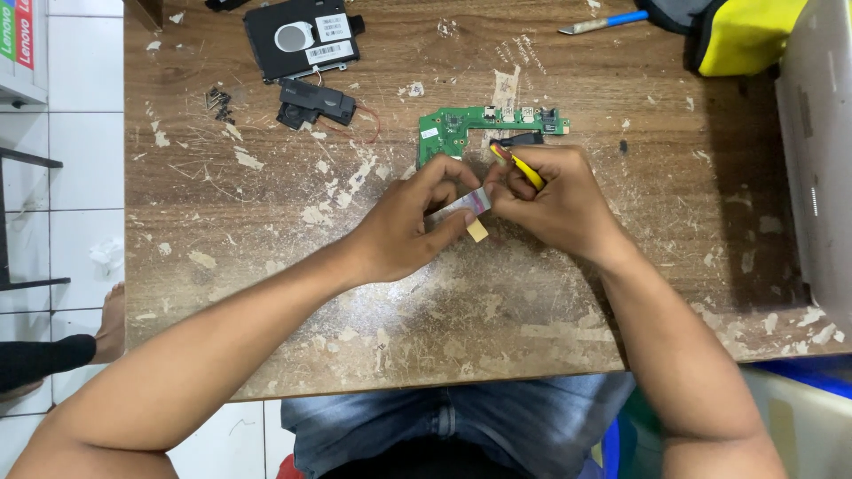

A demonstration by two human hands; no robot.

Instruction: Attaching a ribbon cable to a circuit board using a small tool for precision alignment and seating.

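Observation:
My left hand (410, 222) and my right hand (552, 200) meet over the middle of a worn wooden table (266, 239). Together they pinch a short flat ribbon cable (469, 204) with a tan tab at its lower end. My right hand also grips a small yellow-handled tool (524, 167) against its palm. Just beyond my fingers lies a green circuit board (461, 129) with metal ports along its far edge.
A black hard drive in its caddy (302, 37) and a black speaker module with red wire (318, 102) lie at the far left, small screws (218, 102) beside them. A blue-handled tool (603, 21) and yellow-black bag (737, 31) sit far right. A grey laptop (821, 160) occupies the right edge.

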